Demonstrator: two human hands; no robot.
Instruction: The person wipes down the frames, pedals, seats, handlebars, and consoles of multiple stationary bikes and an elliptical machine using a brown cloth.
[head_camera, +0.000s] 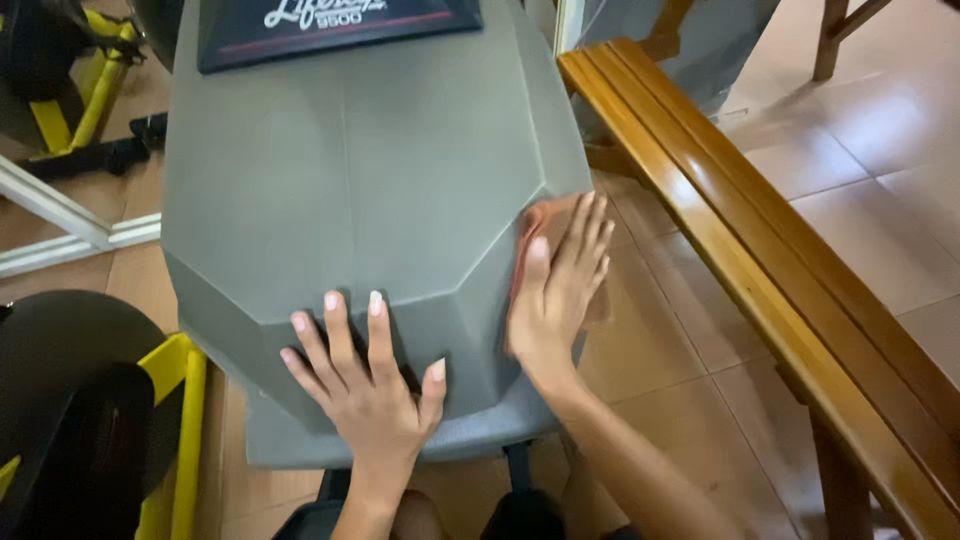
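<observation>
Left hand (365, 385) spread flat, fingers splayed, palm pressed on lower front panel of grey machine housing (350, 180); holds nothing. Right hand (555, 290) open, fingers straight, pressing orange cloth (535, 225) against housing's right slanted edge; cloth mostly hidden under hand. Dark label panel (335, 25) at housing top. Wooden bench (740, 230) to right, over tiled floor (860, 150). Yellow-framed equipment (175, 430) lower left, just beside housing.

left hand (365, 385) flat (fingers spread), right hand (555, 290) pressed sideways
</observation>
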